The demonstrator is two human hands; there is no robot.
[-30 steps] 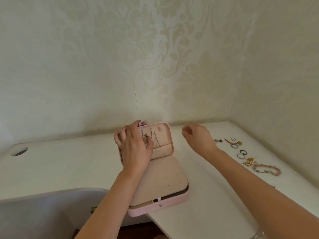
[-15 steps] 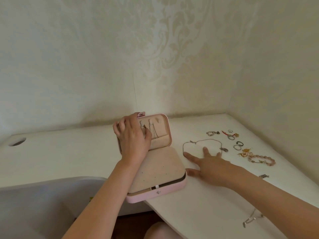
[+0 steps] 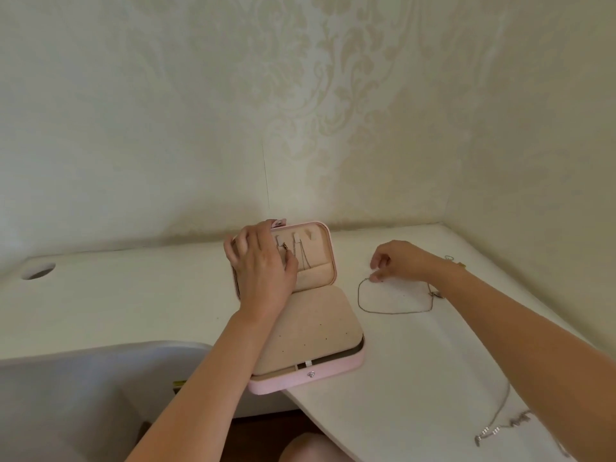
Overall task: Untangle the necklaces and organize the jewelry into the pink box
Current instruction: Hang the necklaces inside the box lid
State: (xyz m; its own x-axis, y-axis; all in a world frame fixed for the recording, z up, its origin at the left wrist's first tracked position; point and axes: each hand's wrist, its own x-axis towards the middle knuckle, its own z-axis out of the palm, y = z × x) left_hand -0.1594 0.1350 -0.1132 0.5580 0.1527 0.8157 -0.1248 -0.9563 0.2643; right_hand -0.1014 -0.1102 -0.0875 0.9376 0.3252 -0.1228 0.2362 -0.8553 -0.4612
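The pink box (image 3: pixel 300 381) lies open at the desk's near edge, its beige insert panel facing up. My left hand (image 3: pixel 263 271) grips the upright lid (image 3: pixel 321 248) from its left side, fingers behind and thumb in front. Thin chains (image 3: pixel 301 258) hang from hooks inside the lid. To the right of the box a thin chain necklace (image 3: pixel 390 312) lies in an open loop on the white desk (image 3: pixel 383 378). My right hand (image 3: pixel 400 261) pinches the loop's upper left end with its fingertips.
A silver necklace (image 3: pixel 500 425) lies tangled near the desk's front right, partly under my right forearm. A small piece of jewelry (image 3: pixel 450 258) peeks out behind my right wrist. A cable hole (image 3: pixel 38 271) is at the far left. A white curved chair back (image 3: pixel 100 378) stands bottom left.
My right hand dropped flat beside the chain, then rose and closed its fingertips on the loop's upper left end. The left hand stayed on the lid.
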